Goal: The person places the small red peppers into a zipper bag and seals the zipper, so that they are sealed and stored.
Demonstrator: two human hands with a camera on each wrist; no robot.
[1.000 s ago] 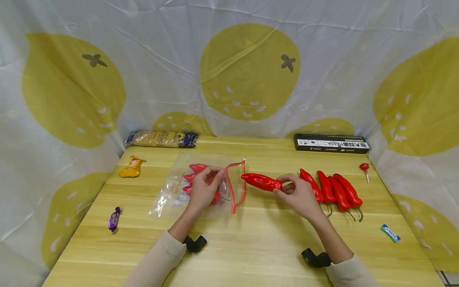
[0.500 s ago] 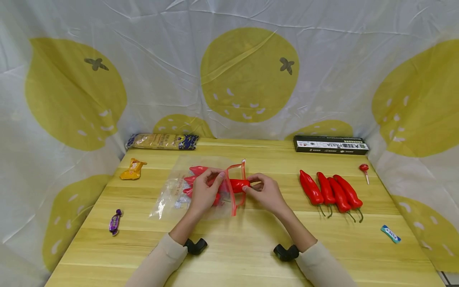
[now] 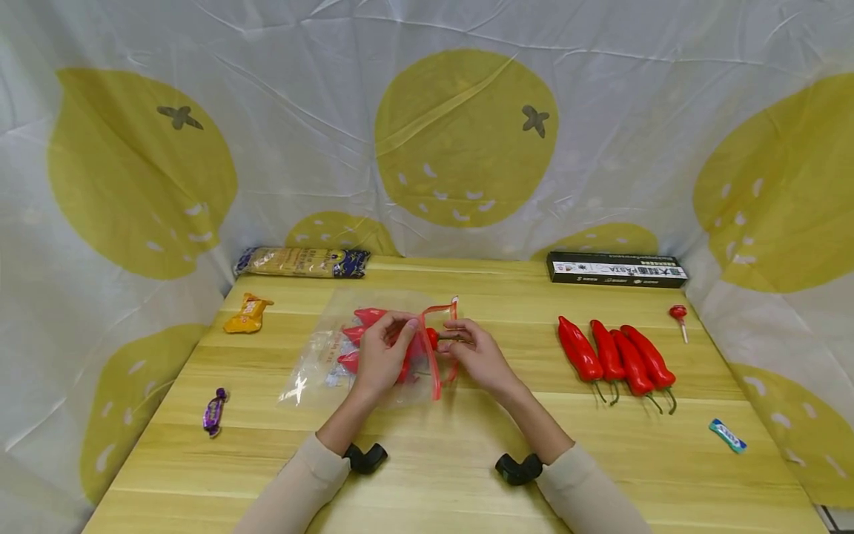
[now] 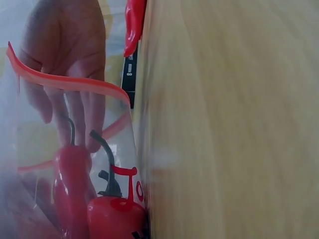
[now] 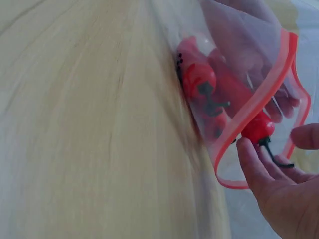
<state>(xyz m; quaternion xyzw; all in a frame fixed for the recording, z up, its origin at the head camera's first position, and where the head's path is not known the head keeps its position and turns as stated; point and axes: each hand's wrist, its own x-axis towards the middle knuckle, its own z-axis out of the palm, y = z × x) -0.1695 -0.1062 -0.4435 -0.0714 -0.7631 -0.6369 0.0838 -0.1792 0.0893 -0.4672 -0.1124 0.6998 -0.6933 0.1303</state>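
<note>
A clear zip bag [image 3: 307, 371] with a red-edged mouth lies left of centre, several red peppers [image 3: 352, 336] showing through it. My left hand [image 3: 380, 360] pinches the bag's upper side near the mouth and holds it raised. At that mouth is my right hand [image 3: 482, 361], fingers reaching inside. In the right wrist view, its straight fingers [image 5: 255, 167] lie under the stem end of one red pepper [image 5: 259, 128], most of which is inside the bag. The thumb stands apart from the green stem. Two stemmed peppers [image 4: 72, 184] show through the plastic in the left wrist view.
Several red peppers [image 3: 579, 350] lie in a row at the right. Behind are a pasta packet [image 3: 300, 262] and a black pasta box [image 3: 617, 269]. Wrapped candies [image 3: 247, 314], a purple one [image 3: 214, 412], a lollipop [image 3: 677, 313] and a small blue-green packet [image 3: 727, 435] lie near the sides.
My right hand has carried a red pepper leftward into the bag's mouth, and its grip has loosened from the stem end. My left hand stays at the bag.
</note>
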